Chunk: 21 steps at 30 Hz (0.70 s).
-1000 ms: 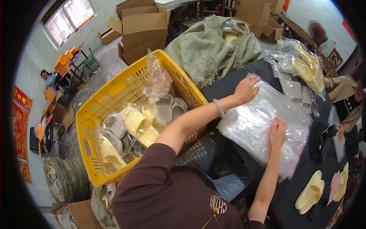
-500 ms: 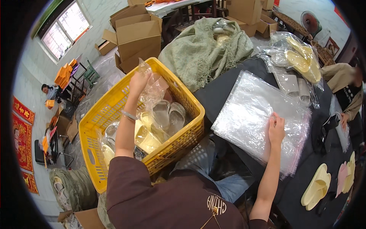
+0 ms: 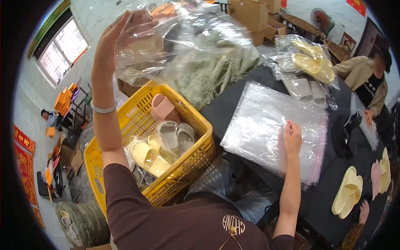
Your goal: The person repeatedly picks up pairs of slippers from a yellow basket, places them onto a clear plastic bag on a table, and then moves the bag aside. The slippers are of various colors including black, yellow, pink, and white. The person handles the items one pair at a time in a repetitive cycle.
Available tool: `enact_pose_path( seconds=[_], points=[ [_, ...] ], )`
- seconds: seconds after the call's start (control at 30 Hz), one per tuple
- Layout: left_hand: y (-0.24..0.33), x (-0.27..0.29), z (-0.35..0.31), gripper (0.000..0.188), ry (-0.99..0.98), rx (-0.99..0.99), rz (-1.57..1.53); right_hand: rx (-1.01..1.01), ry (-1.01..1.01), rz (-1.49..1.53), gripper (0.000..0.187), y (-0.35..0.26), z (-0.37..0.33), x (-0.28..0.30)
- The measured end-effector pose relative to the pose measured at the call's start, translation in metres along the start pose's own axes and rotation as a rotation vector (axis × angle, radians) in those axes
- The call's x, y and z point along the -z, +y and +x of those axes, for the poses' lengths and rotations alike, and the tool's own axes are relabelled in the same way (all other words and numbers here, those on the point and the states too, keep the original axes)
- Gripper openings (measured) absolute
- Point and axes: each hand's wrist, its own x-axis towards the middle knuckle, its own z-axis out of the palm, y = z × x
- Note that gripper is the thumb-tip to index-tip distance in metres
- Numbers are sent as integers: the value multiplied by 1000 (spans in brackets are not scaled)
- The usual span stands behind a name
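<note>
Left hand: raised high at upper left, film of a lifted clear bag across its fingers; the exact grip is hard to see.
Right hand: resting on a stack of clear bags, fingers close together.
Yellow crate: below the lifted bag, holding pale yellow slippers, grey slippers and a pink slipper.
Black tabletop: under the stack; bagged yellow slippers beyond it, a pale yellow pair nearer.
Co-worker: seated at right, a hand on clear plastic.
Green sack: behind the crate, partly seen through film.
</note>
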Motion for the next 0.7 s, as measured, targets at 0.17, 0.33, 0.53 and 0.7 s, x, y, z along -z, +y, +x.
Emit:
enact_pose_path(
  seconds=[0.17, 0.33, 0.53, 0.7],
  points=[
    [-56, -79, 19, 43, -109, -146, -197, 93, 343, 281, 25, -12, 6, 6],
    [-179, -186, 21, 54, -265, 153, -496, 154, 377, 1022, 44, 27, 17, 3],
    [-259, -267, -3, 58, -361, 805, -657, -338, 48, 1859, 70, 4, 21, 71],
    [-287, -264, 8, 62, -438, 807, -511, -363, -22, 1555, 60, 25, 20, 85]
  ],
)
